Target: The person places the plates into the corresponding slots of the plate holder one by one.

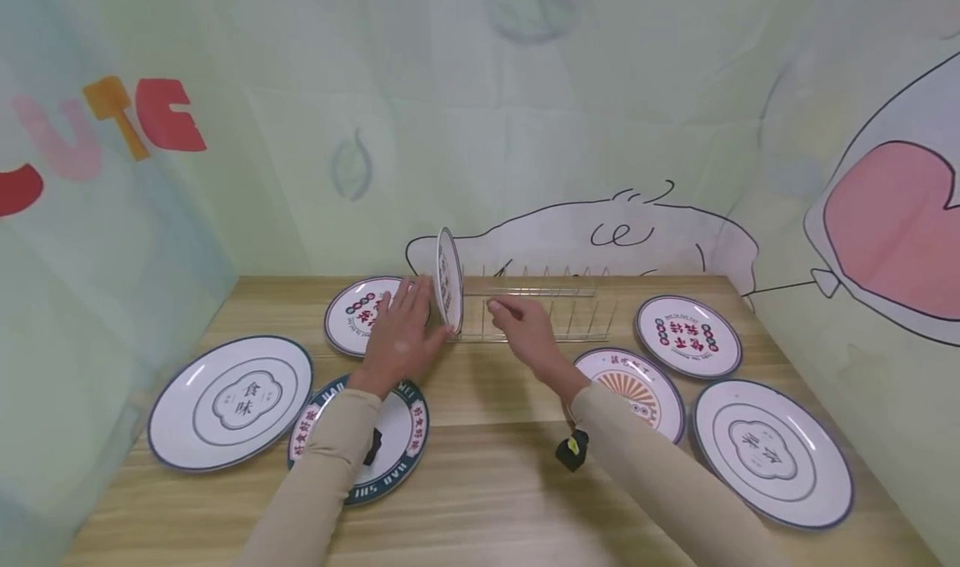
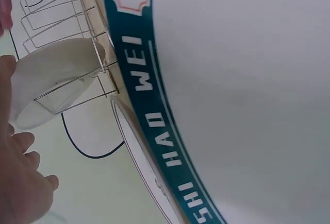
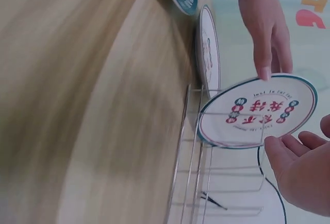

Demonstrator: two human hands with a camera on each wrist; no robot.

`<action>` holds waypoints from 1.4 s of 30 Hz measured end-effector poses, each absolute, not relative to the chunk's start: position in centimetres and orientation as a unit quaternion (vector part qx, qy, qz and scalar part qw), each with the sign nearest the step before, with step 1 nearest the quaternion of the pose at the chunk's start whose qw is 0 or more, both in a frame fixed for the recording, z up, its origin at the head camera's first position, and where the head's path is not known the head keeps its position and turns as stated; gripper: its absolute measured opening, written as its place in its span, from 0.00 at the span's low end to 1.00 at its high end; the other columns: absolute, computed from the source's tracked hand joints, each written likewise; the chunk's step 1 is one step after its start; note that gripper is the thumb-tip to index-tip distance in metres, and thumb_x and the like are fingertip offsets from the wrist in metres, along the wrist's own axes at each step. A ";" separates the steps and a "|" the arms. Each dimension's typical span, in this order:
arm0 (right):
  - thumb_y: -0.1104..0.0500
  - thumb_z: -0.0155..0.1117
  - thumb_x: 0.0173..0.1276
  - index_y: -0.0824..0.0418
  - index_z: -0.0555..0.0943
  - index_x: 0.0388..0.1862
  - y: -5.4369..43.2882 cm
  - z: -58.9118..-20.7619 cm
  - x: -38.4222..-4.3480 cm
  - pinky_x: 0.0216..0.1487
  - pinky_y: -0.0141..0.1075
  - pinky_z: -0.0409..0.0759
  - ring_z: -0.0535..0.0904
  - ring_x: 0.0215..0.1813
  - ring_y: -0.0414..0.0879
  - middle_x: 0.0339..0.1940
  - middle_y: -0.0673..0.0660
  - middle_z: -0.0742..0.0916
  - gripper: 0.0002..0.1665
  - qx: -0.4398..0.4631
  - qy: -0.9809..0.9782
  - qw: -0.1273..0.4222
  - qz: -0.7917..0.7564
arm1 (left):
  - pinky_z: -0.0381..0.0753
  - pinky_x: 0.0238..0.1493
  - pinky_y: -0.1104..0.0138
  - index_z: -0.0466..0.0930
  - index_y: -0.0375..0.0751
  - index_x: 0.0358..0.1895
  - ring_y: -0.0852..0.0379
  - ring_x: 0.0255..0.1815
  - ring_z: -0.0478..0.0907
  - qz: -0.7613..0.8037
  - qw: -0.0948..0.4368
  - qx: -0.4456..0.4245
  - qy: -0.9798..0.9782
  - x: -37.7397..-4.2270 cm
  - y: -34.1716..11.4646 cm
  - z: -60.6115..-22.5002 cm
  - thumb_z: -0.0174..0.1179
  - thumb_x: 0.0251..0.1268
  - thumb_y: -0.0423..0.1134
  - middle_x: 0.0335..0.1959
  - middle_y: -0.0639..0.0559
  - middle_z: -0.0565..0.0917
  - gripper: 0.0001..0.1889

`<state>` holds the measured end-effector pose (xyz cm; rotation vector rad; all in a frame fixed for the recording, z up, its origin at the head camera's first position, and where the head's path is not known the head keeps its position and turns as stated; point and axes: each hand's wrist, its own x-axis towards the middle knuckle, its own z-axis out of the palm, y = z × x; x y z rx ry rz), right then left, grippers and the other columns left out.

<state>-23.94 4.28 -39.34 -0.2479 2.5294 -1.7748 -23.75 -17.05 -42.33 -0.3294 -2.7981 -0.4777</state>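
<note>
A small white plate with red characters and a dark rim (image 1: 448,282) stands on edge at the left end of a wire dish rack (image 1: 547,339). My left hand (image 1: 403,338) holds it at its near rim; in the right wrist view the thumb lies over the rim, and the fingers (image 3: 281,62) go behind the plate (image 3: 258,112). The left wrist view shows the plate's pale back (image 2: 56,74) between the rack's wires. To the right of the plate, my right hand (image 1: 525,333) hovers by the rack's front, fingers loosely bent and holding nothing.
Flat on the wooden table (image 1: 480,484) at left lie a small plate (image 1: 352,321), a large white plate (image 1: 187,408) and a green-rimmed plate (image 1: 401,463). On the right are a small plate (image 1: 690,367), an orange-patterned plate (image 1: 663,400) and a large plate (image 1: 817,467). Printed cloth (image 1: 337,133) surrounds the table.
</note>
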 end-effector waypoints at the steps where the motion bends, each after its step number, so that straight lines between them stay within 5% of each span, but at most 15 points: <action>1: 0.54 0.55 0.77 0.63 0.81 0.61 4.9 -39.5 -23.6 0.59 0.45 0.84 0.85 0.57 0.57 0.57 0.63 0.86 0.20 -0.081 0.817 0.020 -0.570 | 0.48 0.81 0.43 0.47 0.38 0.80 0.40 0.83 0.47 -0.167 0.147 -0.118 -0.968 -23.8 -17.1 -42.2 0.56 0.70 0.57 0.81 0.40 0.55 0.45; 20: 0.58 0.59 0.74 0.65 0.81 0.61 18.4 -42.0 -14.7 0.62 0.54 0.81 0.84 0.58 0.59 0.55 0.62 0.88 0.20 -0.169 0.927 0.000 -0.334 | 0.45 0.82 0.43 0.53 0.46 0.80 0.41 0.83 0.46 -0.098 0.216 -0.159 -0.958 -24.4 -16.9 -39.6 0.61 0.65 0.56 0.82 0.42 0.53 0.44; 27: 0.53 0.63 0.72 0.65 0.76 0.67 21.0 -43.3 -12.4 0.69 0.59 0.72 0.73 0.70 0.65 0.69 0.67 0.78 0.28 -0.246 0.946 0.035 -0.209 | 0.42 0.82 0.44 0.52 0.44 0.80 0.43 0.84 0.44 -0.088 0.214 -0.157 -0.960 -24.2 -17.0 -39.2 0.62 0.64 0.56 0.82 0.43 0.53 0.46; 42: 0.41 0.65 0.67 0.54 0.71 0.73 22.8 -45.8 -12.3 0.70 0.69 0.64 0.63 0.75 0.72 0.77 0.70 0.67 0.39 -0.231 0.966 -0.002 -0.120 | 0.43 0.82 0.42 0.52 0.45 0.80 0.43 0.84 0.43 -0.082 0.202 -0.158 -0.963 -24.6 -17.6 -39.3 0.65 0.61 0.58 0.82 0.43 0.52 0.48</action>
